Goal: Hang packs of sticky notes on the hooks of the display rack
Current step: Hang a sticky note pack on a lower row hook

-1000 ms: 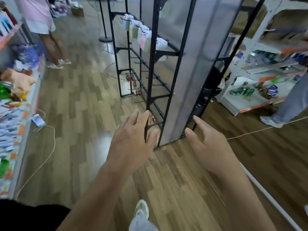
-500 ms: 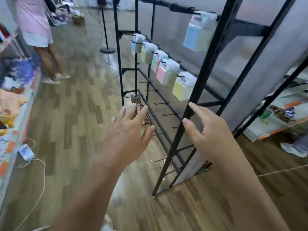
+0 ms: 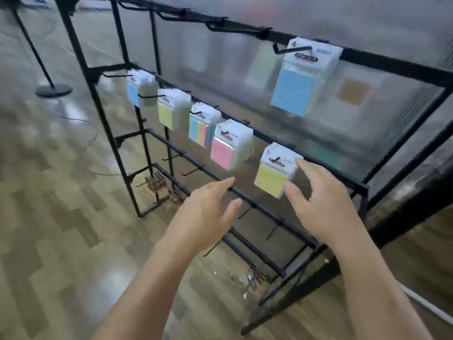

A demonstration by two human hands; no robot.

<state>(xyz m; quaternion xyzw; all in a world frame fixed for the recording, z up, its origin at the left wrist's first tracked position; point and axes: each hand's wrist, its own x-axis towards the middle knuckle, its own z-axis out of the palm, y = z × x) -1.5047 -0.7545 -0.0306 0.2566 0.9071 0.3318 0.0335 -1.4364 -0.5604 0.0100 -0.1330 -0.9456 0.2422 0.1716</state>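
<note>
Sticky-note packs hang on the black display rack [image 3: 362,62]: a blue pack [image 3: 294,92] on the top rail, and pale blue, yellow-green, striped, pink [image 3: 224,153] and yellow [image 3: 270,177] packs along the second rail. The right hand [image 3: 323,204] is spread, its fingertips [image 3: 300,163] at the yellow pack's edge, gripping nothing. The left hand [image 3: 208,214] hovers empty and released before a lower rail of bare hooks [image 3: 193,171].
</note>
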